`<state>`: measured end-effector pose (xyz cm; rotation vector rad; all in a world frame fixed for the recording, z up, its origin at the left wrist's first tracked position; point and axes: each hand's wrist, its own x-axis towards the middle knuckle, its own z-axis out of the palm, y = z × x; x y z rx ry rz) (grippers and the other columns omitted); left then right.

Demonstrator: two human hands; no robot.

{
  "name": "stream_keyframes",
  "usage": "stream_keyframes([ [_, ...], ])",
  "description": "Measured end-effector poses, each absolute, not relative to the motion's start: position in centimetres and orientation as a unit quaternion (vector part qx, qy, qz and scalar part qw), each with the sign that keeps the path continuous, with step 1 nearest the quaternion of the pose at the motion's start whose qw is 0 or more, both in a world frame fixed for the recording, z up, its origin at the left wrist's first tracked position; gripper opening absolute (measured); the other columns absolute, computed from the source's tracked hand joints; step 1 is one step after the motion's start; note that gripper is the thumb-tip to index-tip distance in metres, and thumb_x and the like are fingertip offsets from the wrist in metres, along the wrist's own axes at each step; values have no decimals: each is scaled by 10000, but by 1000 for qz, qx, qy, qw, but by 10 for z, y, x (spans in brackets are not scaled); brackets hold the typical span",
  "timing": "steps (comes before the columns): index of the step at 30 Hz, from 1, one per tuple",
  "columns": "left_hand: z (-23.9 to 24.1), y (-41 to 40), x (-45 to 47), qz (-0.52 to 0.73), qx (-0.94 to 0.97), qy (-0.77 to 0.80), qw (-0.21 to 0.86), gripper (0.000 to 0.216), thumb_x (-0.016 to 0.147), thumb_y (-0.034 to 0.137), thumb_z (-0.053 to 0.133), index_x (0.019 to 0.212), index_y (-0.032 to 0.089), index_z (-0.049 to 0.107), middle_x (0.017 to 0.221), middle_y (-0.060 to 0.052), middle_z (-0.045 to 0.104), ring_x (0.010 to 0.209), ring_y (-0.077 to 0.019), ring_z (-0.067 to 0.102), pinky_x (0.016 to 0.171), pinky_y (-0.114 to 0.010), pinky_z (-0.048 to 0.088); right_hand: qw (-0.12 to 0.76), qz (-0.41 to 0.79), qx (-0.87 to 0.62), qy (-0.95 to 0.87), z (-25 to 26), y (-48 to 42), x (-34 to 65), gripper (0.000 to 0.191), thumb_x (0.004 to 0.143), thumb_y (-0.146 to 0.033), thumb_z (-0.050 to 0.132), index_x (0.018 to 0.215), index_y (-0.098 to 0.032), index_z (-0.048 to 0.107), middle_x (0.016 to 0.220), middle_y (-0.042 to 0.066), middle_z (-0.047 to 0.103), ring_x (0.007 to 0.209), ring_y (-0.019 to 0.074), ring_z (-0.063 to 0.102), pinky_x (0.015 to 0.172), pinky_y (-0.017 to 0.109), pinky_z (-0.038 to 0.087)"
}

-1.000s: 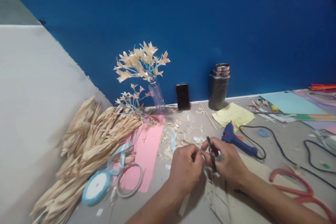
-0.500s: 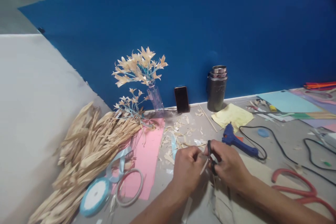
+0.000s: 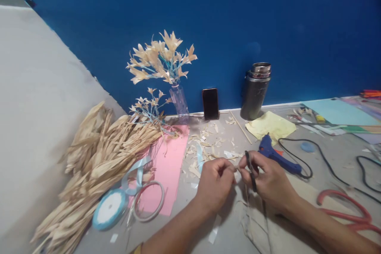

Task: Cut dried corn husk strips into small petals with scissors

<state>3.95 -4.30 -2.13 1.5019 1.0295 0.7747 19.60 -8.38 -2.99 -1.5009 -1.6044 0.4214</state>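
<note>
Left hand (image 3: 216,184) pinches a thin strip (image 3: 236,168); right hand (image 3: 269,176) closes round black scissors (image 3: 253,182), its fingertips meeting the strip. Left to right: husks (image 3: 98,162), apparently unworked, lie along the left edge of the tabletop (image 3: 183,196); flowers (image 3: 157,61), seemingly finished, stand in a bottle (image 3: 179,105) at the back edge; the strip, probably unfinished, spans the hands toward the front edge, long axis crosswise, ends pointing left and right.

The scissors (image 3: 253,182) are black, the glue gun (image 3: 278,156) blue, the husks (image 3: 98,158) tan, the ribbon (image 3: 139,175) pale blue, 1 sheet (image 3: 169,166) pink.
</note>
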Motion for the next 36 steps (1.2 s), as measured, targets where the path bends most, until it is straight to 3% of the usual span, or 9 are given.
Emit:
stream_keyframes([
  [3,-23,-40,39,279,484,405,724,256,801,370,530,680,156,599,505,13,550,331,-77,423,340,-203,235,434,158,-556,-691,-31,-83,199,84,745,-145,538,740,-218,577,617,-22,562,552,152,507,549,264,397],
  [6,-23,-38,39,276,414,382,779,233,709,363,679,686,156,575,504,28,557,315,-57,414,309,-176,209,451,177,-534,-693,-30,-81,202,95,758,-146,542,779,-208,610,689,10,622,605,170,547,597,288,426],
  [11,-20,-38,38,349,424,415,725,300,667,397,763,720,144,610,524,26,588,336,-41,422,330,-159,258,479,380,-588,-530,-24,-80,203,219,782,-287,651,980,-199,619,700,-14,581,623,178,550,589,297,438],
  [15,-20,-40,40,351,445,420,708,306,655,395,784,705,128,645,486,36,545,340,-40,406,337,-164,257,506,524,-525,-440,-17,-79,200,317,750,-376,721,969,-187,592,747,-6,572,662,174,542,599,294,421],
  [21,-23,-44,43,338,459,401,717,318,655,411,791,718,151,620,471,71,473,357,-42,370,359,-177,259,523,533,-527,-405,-11,-80,194,294,658,-363,775,807,-186,593,660,-30,531,586,133,457,551,268,378],
  [30,-30,-43,44,330,443,333,765,396,644,457,823,723,157,576,473,74,460,390,-46,370,427,-196,287,536,653,-426,-325,-25,-78,195,288,642,-314,808,785,-166,607,634,-59,455,530,83,326,496,227,244],
  [36,-31,-45,43,360,394,332,777,381,650,423,831,716,158,566,462,77,459,387,-41,348,427,-193,248,548,609,-450,-355,-22,-77,198,350,683,-409,793,882,-167,638,598,-61,440,532,105,345,505,246,262],
])
